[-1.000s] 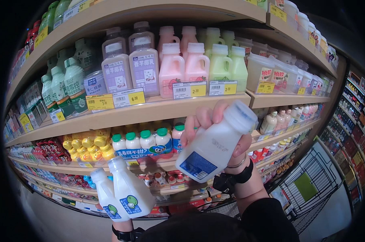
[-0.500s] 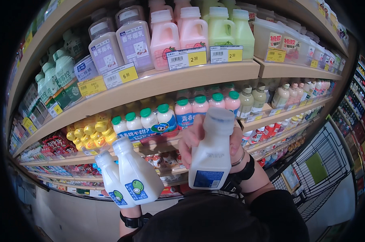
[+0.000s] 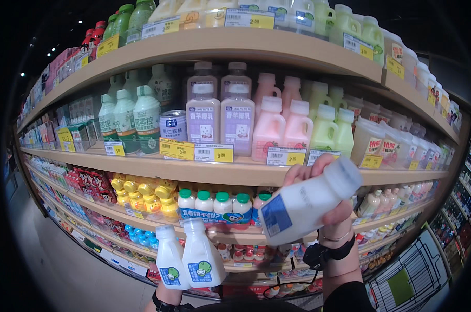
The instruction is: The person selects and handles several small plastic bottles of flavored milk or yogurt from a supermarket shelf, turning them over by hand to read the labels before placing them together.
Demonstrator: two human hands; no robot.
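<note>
The right hand [image 3: 340, 213] clamps a tilted, blue-labelled white plastic bottle [image 3: 309, 204] before the beige wooden shelf's [image 3: 220, 171] front edge. Below that edge, the left hand [image 3: 169, 295], mostly hidden, seems to support two squarish white plastic bottles [image 3: 203, 256]; its finger spread I cannot tell.

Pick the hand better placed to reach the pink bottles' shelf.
Probably the right: the right hand is raised in front of that shelf's edge, gripping one tilted white bottle. The left hand is lower, hidden behind two white bottles, with only its wrist showing.
</note>
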